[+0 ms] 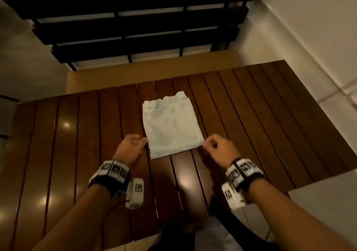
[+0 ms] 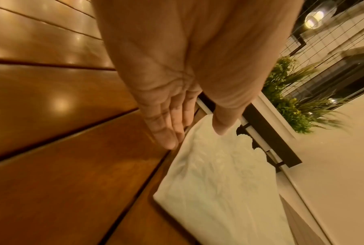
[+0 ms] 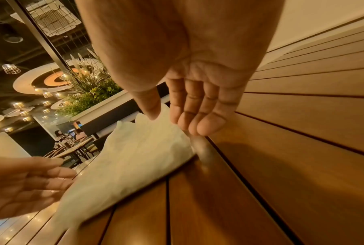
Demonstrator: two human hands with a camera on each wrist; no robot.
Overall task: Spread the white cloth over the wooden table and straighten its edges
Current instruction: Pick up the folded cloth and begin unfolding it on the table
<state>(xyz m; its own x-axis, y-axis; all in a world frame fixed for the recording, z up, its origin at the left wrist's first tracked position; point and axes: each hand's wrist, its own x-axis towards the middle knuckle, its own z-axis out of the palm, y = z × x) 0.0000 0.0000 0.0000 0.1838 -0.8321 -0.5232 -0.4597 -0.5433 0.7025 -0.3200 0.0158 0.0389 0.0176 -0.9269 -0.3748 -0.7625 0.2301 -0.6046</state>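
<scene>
A small white cloth [image 1: 172, 127] lies folded flat on the middle of the dark slatted wooden table [image 1: 77, 144], its far edge ragged. My left hand [image 1: 142, 141] is at the cloth's near left corner, fingers nearly straight beside the edge [image 2: 168, 140] and thumb hovering over the cloth [image 2: 214, 174]. My right hand [image 1: 206, 144] is at the near right corner. Its fingers [image 3: 199, 126] are loosely extended above the corner of the cloth [image 3: 134, 154], and nothing is pinched. My left hand [image 3: 29, 182] also shows in the right wrist view.
A dark slatted bench back [image 1: 135, 24] and a beige seat [image 1: 154, 67] stand beyond the table's far edge. A white wall [image 1: 309, 28] runs along the right, and a pale surface [image 1: 328, 208] abuts the near right corner. A planter with greenery [image 3: 88, 99] lies further off.
</scene>
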